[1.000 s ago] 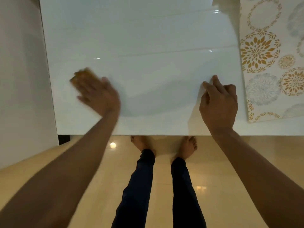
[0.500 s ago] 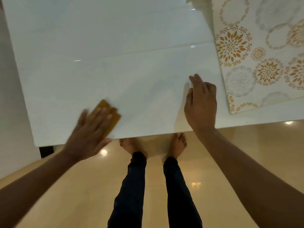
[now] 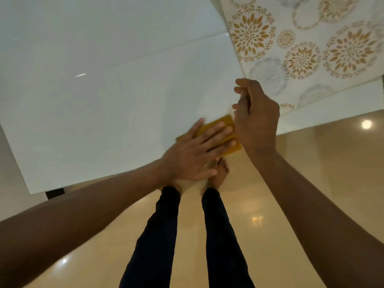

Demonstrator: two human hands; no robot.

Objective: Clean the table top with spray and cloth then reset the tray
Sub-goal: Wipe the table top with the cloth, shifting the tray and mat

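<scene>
Cloth pressed flat at the near edge of the table.

The left hand [image 3: 193,156] lay with straight fingers spread on the yellow cloth [image 3: 218,126], pressing it against the white table top [image 3: 104,90] right at the near edge, one corner of the cloth past the rim. The right hand [image 3: 257,119] was just beside it, fingers curled; whether it held anything I could not tell. A patterned mat [image 3: 311,44] lay on the far right of the table.

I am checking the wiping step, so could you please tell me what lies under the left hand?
A flat yellow cloth lies under the left hand, on the glossy white table top. The hand covers most of it.
</scene>
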